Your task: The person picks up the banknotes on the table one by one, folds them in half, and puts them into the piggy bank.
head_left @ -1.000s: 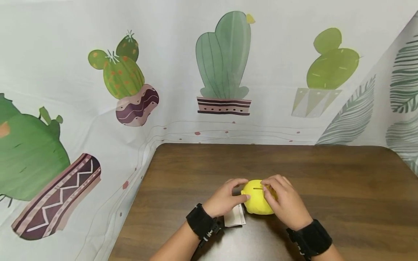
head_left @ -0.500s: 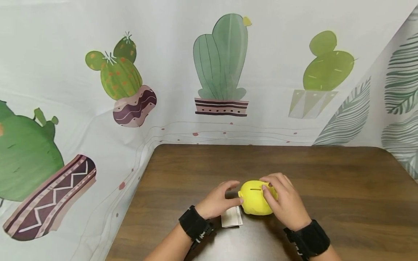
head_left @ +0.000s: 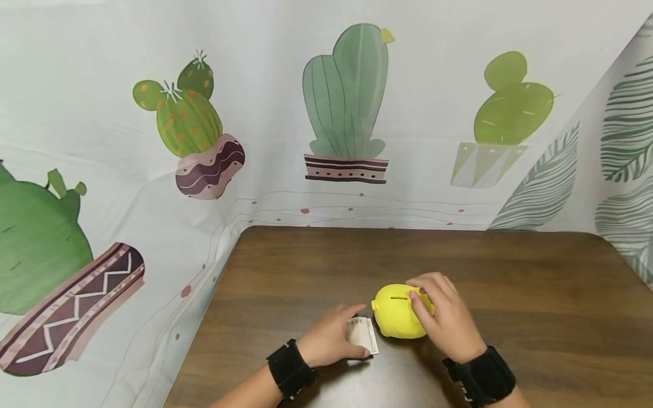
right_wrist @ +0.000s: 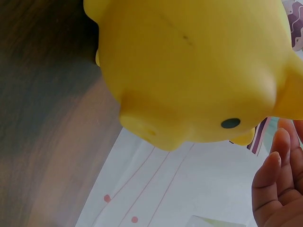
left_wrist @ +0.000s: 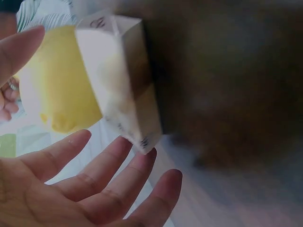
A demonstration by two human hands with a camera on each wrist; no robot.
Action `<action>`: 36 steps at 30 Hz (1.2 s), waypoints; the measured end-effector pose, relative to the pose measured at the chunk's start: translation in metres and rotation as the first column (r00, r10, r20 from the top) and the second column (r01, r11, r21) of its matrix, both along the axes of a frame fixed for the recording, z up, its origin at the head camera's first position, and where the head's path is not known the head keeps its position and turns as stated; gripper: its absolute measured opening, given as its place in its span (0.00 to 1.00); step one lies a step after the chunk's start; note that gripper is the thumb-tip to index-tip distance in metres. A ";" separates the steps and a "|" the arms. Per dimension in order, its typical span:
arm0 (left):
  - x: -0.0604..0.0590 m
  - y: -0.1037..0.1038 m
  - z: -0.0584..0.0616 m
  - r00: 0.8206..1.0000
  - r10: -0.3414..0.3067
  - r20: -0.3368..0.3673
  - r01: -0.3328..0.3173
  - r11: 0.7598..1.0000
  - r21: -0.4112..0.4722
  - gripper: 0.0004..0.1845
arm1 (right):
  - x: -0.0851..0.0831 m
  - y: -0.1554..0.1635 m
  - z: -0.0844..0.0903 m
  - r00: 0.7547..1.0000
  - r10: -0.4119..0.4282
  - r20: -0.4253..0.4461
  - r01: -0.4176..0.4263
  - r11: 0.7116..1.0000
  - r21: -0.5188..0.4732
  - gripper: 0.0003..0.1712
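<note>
A yellow piggy bank (head_left: 397,318) stands on the table, the slot in its top facing up. My right hand (head_left: 450,320) holds its right end, thumb on top and fingers toward the far side. The right wrist view shows the snout and a black eye, with curved fingers (right_wrist: 281,182) by an ear. To the left of the bank lies a small cream folded paper (head_left: 359,333) with dark print, perhaps banknotes. My left hand (head_left: 326,338) spreads thumb and fingers around it. In the left wrist view, fingertips touch or nearly touch the paper's (left_wrist: 106,61) edge; the thumb is apart from it.
The brown wooden table (head_left: 316,260) has rounded far corners. Behind and to its left hangs a white cloth (head_left: 265,102) printed with cacti and leaves. Black straps (head_left: 291,369) circle both wrists.
My left hand has left the piggy bank's side and moved left and nearer to me, to the folded paper. The right hand has stayed on the piggy bank.
</note>
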State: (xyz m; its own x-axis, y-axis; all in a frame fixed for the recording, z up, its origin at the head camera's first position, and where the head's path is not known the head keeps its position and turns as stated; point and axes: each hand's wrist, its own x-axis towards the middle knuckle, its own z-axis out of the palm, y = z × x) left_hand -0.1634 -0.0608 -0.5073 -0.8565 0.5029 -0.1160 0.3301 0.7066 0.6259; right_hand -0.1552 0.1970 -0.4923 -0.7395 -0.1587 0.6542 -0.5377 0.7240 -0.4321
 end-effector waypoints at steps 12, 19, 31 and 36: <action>0.011 0.001 -0.014 0.993 0.008 -0.118 -0.023 0.992 -0.126 0.51 | 0.000 0.000 -0.001 1.000 -0.001 0.010 0.001 1.000 0.005 0.14; 0.015 0.000 -0.015 0.978 0.004 -0.207 -0.040 0.984 -0.171 0.48 | 0.000 0.001 0.000 1.000 0.003 0.007 -0.003 1.000 0.003 0.14; 0.013 -0.002 -0.015 0.977 0.017 -0.213 -0.048 0.988 -0.144 0.45 | 0.001 0.001 0.000 1.000 -0.005 0.028 0.005 1.000 0.018 0.13; 0.009 -0.005 -0.014 0.984 0.041 -0.175 -0.060 0.993 -0.105 0.45 | 0.001 0.002 0.000 1.000 0.001 0.023 -0.002 1.000 0.019 0.13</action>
State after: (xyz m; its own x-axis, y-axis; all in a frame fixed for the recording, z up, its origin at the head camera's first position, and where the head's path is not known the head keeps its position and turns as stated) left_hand -0.1544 -0.0659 -0.5214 -0.8923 0.4512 -0.0162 0.3887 0.7859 0.4809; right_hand -0.1539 0.1987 -0.4920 -0.7543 -0.1721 0.6336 -0.5287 0.7315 -0.4307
